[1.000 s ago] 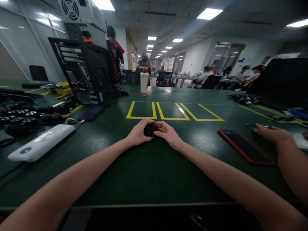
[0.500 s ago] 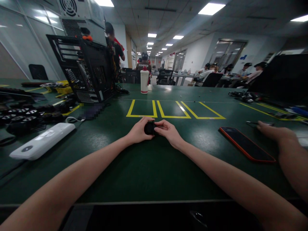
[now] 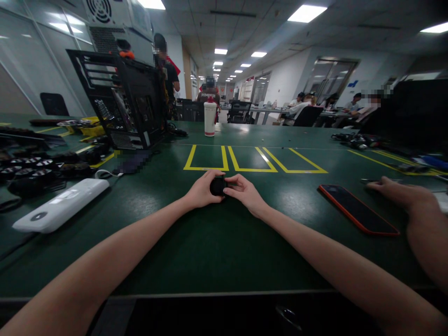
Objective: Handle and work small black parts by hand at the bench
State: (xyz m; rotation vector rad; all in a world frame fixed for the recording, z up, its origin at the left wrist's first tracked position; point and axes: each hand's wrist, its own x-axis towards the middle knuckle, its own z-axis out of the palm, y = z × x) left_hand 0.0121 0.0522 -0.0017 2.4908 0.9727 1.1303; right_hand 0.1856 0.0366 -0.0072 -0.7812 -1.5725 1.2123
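Behind the red-capped white bottle point(image 3: 210, 120), a shirt point(image 3: 203, 97) reads "PUMPKIN"; nearer, fingers of left hand point(image 3: 202, 191) and right hand point(image 3: 247, 194) pinch a round black part point(image 3: 217, 186), orange-edged smartphone point(image 3: 357, 210) rightward.

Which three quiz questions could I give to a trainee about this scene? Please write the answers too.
1. True or false: the black part is between the left hand and the right hand.
2. What colour is the edge of the phone? (a) white (b) orange-red (c) green
3. How many yellow outlines lie just beyond the black part?

Key: 1. True. 2. (b) orange-red. 3. Three.
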